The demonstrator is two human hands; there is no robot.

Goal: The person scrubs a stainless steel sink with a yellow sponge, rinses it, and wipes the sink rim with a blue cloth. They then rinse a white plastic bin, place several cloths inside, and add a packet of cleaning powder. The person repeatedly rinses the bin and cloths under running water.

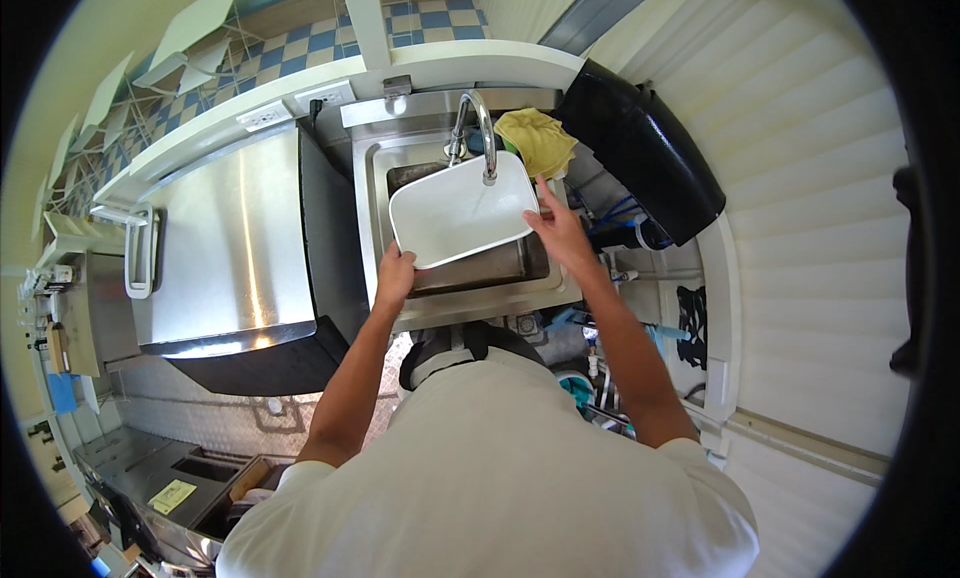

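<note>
A white rectangular tray or shallow tub (457, 210) with rounded corners is held tilted over the stainless steel sink (379, 308). My left hand (395, 276) grips its near left corner, thumb on the rim. At the right end, my right hand (556, 225) holds the edge, with the index finger stretched toward the yellow cloth (536, 139). The curved chrome faucet (487, 131) arches over the tray, its spout above the white surface. Whether water is running is hard to tell. Most of the sink basin is hidden under the tray.
Left of the sink stands a stainless-topped appliance (225, 240), with a white handled item (141, 254) on its far edge. A large black container (637, 150) leans at the right. Wall outlets (324, 96) with a plugged-in cord sit behind. Below right is a bucket (576, 390).
</note>
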